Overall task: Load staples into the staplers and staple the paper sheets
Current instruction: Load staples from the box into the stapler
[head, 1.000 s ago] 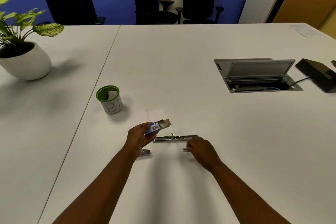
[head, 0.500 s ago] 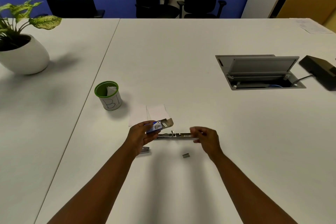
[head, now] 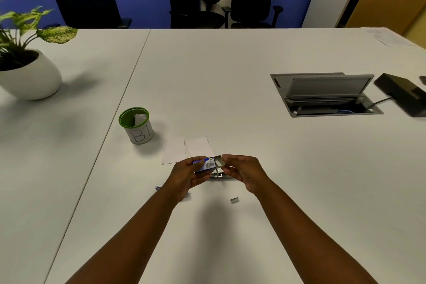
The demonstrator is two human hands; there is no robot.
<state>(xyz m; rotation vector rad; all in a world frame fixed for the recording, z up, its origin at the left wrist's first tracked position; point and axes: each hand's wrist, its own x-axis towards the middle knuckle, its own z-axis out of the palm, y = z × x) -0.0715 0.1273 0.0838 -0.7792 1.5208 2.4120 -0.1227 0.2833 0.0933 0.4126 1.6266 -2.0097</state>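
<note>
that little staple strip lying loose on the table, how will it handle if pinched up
The staple strip looks tiny and low, so probably light and hard to pinch off the smooth table. It lies flat, so unlikely to roll. Pressed hard, it may snap apart.

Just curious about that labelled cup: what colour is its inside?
Bright green inside and at the rim of the cup, white outside with blue lettering; the head view shows it.

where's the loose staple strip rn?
Head view: the loose staple strip lies on the white table, below the right hand and nearer the person than the opened stapler.
</note>
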